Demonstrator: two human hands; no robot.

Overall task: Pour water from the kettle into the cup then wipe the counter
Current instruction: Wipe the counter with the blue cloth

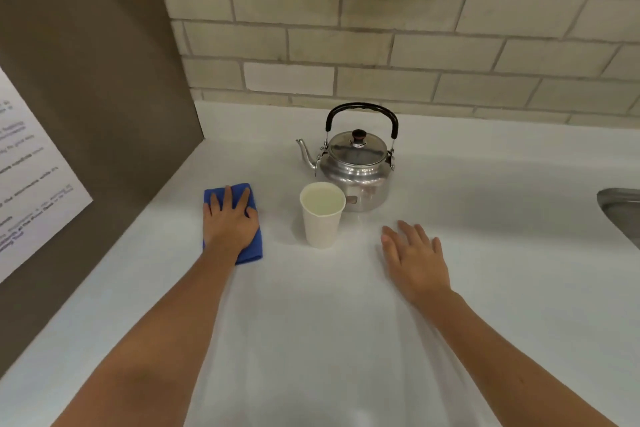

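Note:
A steel kettle (356,168) with a black handle stands upright on the white counter (311,322), its spout pointing left. Just in front of it a white paper cup (322,218) stands upright with liquid inside. To the cup's left a folded blue cloth (254,246) lies flat on the counter, and my left hand (228,222) presses palm-down on top of it, fingers spread. To the right of the cup my right hand (415,260) rests flat on the counter, fingers apart, holding nothing.
A tiled wall (381,38) backs the counter. On the left stands a dark side panel (86,80) bearing a printed paper sheet (27,177). A metal sink rim (620,208) shows at the right edge.

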